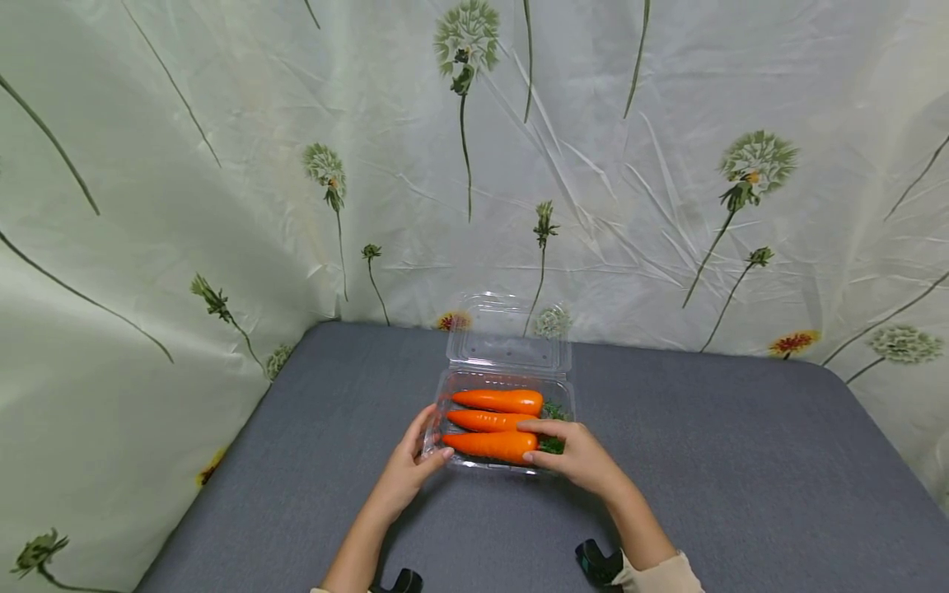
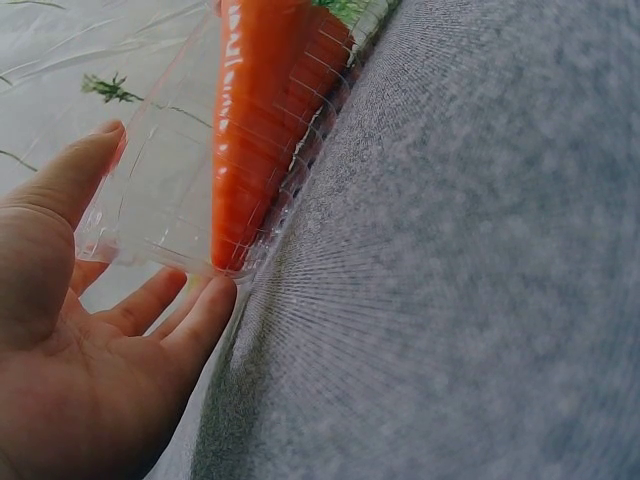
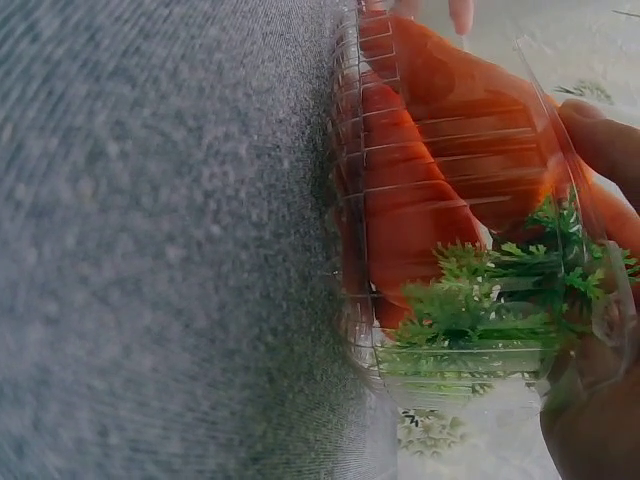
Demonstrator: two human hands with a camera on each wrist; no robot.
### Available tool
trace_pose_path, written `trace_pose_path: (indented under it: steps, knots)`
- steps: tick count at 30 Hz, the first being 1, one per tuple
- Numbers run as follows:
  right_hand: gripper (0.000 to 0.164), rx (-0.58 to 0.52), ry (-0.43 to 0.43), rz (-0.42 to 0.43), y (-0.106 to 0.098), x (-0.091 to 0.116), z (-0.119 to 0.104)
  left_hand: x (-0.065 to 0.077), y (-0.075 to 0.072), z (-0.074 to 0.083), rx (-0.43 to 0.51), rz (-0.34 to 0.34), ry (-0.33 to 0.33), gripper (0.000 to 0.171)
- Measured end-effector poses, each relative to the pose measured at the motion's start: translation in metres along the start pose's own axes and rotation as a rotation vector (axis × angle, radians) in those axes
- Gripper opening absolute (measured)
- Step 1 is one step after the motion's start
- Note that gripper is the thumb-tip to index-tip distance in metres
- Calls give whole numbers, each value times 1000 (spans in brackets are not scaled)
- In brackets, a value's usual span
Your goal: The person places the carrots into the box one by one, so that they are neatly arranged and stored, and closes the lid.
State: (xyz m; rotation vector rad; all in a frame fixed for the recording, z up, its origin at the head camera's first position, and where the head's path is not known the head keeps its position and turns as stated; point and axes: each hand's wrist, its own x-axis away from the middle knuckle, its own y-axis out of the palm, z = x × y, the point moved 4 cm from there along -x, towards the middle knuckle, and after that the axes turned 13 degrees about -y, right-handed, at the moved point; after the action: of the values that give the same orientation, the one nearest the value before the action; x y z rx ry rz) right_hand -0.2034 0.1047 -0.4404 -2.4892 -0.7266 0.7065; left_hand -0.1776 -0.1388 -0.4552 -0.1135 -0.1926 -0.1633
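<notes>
A clear plastic clamshell box (image 1: 437,387) lies on the table with three orange carrots side by side in it. Its hinged lid (image 1: 511,350) is raised at the back. My left hand (image 1: 404,469) holds the box's left side, thumb at the rim and fingers along the outer wall. Over the front right of the box, my right hand (image 1: 582,457) pinches the thick end of the nearest carrot (image 1: 489,445) between thumb and fingers. Behind it lie the middle carrot (image 1: 482,421) and the far carrot (image 1: 500,401). Green carrot leaves (image 3: 470,300) press along the right wall, partly hidden by the hand.
The table (image 1: 712,469) has a grey cloth surface. A pale curtain (image 1: 638,181) printed with dandelions hangs behind it and along the left side. A dark wrist strap (image 1: 596,562) shows at the right sleeve, another dark device at the left wrist.
</notes>
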Motion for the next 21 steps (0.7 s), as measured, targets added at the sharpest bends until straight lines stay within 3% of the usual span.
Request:
trace_pose_path:
  steps: [13, 21]
  knots:
    - [47, -14, 19, -17, 1, -1, -2, -8, -3, -13, 15, 3, -4, 73]
    - [33, -258, -56, 161, -5, 1, -3, -9, -2, -16, 3, 7, -5, 73]
